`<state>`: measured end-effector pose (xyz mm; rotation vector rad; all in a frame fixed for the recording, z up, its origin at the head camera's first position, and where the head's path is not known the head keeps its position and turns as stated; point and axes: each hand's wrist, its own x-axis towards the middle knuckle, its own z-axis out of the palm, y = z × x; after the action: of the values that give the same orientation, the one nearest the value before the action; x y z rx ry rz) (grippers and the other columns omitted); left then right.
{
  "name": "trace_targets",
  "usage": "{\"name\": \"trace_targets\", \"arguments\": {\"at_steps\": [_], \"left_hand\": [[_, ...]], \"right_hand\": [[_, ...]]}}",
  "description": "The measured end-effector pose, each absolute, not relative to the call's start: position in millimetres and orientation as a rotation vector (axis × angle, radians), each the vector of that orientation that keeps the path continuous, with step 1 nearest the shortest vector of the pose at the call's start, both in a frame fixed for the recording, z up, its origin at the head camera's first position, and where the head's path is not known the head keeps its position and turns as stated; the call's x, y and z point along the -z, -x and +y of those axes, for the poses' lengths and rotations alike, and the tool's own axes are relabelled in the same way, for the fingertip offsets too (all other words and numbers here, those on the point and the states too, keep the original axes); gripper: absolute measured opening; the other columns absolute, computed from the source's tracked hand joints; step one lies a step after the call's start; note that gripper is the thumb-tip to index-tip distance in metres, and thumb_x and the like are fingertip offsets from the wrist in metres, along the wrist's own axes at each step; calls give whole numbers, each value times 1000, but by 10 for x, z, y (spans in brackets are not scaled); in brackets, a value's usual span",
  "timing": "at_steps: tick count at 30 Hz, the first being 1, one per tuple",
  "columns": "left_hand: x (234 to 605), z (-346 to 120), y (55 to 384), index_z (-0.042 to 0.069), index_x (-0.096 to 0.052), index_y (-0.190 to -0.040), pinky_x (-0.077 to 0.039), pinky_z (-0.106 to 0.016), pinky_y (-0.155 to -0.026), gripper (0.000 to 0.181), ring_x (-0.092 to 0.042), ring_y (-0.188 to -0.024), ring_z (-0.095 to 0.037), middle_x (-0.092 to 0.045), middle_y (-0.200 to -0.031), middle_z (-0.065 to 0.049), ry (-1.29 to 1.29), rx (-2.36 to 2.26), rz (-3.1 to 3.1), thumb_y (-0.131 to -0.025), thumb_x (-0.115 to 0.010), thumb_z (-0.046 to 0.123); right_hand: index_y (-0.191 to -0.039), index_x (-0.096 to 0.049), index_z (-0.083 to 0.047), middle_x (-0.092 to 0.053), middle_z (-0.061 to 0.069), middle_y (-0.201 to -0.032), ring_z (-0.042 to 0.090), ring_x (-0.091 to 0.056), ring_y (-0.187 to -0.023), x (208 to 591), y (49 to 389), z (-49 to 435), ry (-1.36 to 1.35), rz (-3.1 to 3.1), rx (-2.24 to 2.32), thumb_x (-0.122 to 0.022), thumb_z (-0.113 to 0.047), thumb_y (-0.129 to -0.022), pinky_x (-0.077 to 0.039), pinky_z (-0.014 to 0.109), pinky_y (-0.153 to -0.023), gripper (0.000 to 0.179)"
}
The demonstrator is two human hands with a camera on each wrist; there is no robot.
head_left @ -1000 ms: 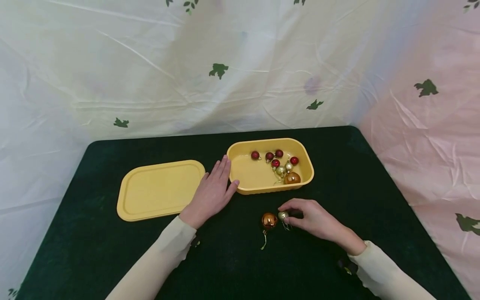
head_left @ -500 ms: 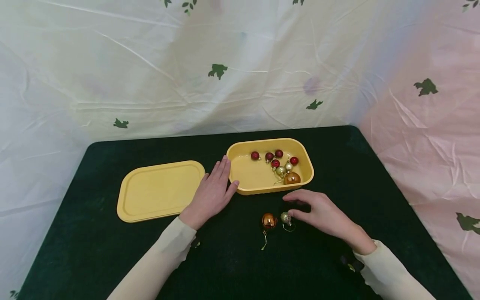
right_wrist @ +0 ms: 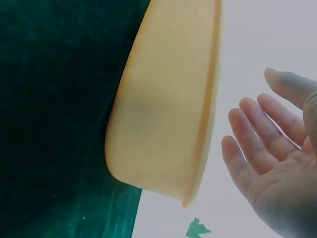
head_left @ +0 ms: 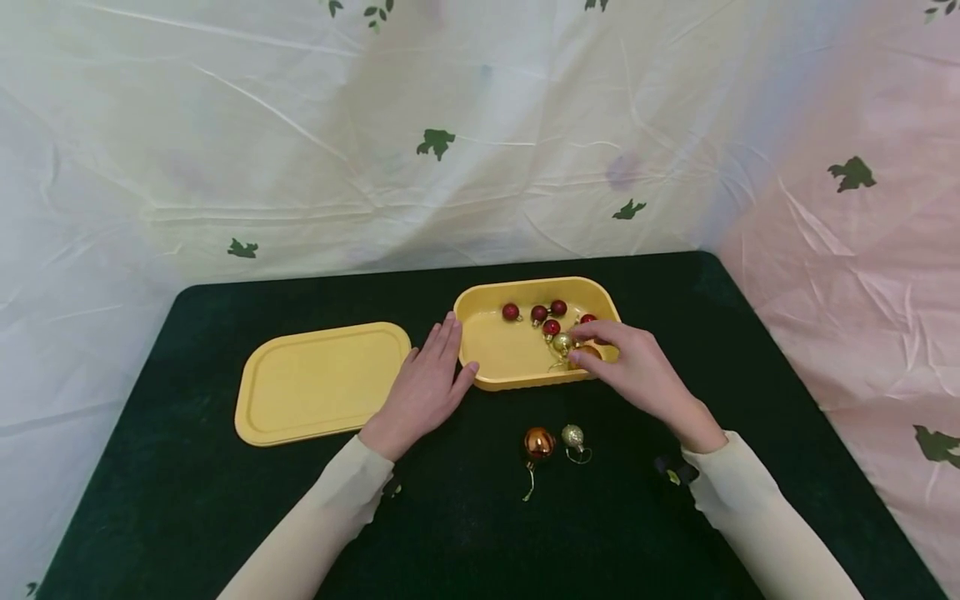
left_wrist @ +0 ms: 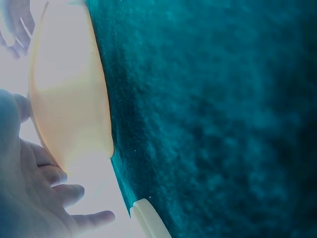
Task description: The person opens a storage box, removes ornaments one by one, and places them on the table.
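Note:
My left hand (head_left: pixel 423 383) rests its straight fingers along the left end of the yellow box (head_left: pixel 487 346), thumb at the near rim. My right hand (head_left: pixel 641 367) is over the box's near right corner, thumb and fingers spread apart; the right wrist view shows its fingers (right_wrist: pixel 250 134) slightly bent with nothing in them. Under it, a large orange bauble (head_left: pixel 591 350) is partly hidden. Beside that lies a gold bauble (head_left: pixel 562 342). Several red baubles (head_left: pixel 551 327) sit farther back in the box. On the table lie an orange bauble (head_left: pixel 539 443) and a glittery gold bauble (head_left: pixel 572 437).
A yellow lid (head_left: pixel 322 383) lies flat left of the box, close by the left forearm. Dark green cloth covers the table (head_left: pixel 450 533). Behind it hangs a pale curtain (head_left: pixel 337 167) with green leaf shapes.
The right hand has let go of the glittery gold bauble, leaving it beside the orange one on the table, and has moved up over the box. The left hand stays in place.

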<state>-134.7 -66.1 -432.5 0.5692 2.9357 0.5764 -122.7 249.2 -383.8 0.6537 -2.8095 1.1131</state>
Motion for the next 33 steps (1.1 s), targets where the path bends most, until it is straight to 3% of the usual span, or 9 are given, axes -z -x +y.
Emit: {"name": "trace_targets", "arguments": {"at_steps": [3, 9, 17, 24, 33], "left_hand": [[4328, -661, 1346, 7, -14, -166, -28, -61, -119, 75, -17, -158, -29, -8, -173, -7, -574, -580, 2938, -110, -40, 49], [4322, -665, 1348, 7, -15, -166, -28, -61, -120, 75, -17, -158, -28, -8, -174, -7, -579, -588, 2941, -110, -40, 50], [4318, -663, 1336, 6, -16, -166, -28, -61, -119, 75, -18, -158, -28, -10, -173, -7, -569, -603, 2940, -109, -43, 48], [4325, -664, 1333, 7, -16, -166, -28, -61, -120, 75, -18, -158, -28, -8, -174, -6, -563, -607, 2930, -110, -43, 48], [4303, -675, 1336, 7, -15, -166, -28, -61, -120, 75, -19, -157, -28, -8, -174, -6, -563, -596, 2926, -110, -41, 49]], "right_hand": [[-130, -71, -11, -71, 10, -125, 28, -65, -108, 3839, 1374, 2441, -624, -2830, -1124, -73, -26, -99, -53, 53, -88, 35], [-131, -71, -6, -71, 13, -125, 31, -61, -100, 3888, 1668, 2346, -612, -2893, -1078, -73, -25, -99, -50, 44, -80, 37], [-126, -72, -4, -71, 14, -122, 32, -64, -110, 3998, 1935, 2248, -574, -2992, -1037, -75, -23, -97, -51, 49, -93, 35], [-131, -69, -3, -69, 14, -126, 31, -62, -117, 4083, 2054, 2209, -571, -3097, -924, -77, -24, -96, -48, 52, -102, 42], [-124, -72, -3, -69, 11, -116, 25, -62, -103, 4146, 2117, 2170, -608, -3162, -839, -80, -21, -93, -51, 46, -93, 37]]}}
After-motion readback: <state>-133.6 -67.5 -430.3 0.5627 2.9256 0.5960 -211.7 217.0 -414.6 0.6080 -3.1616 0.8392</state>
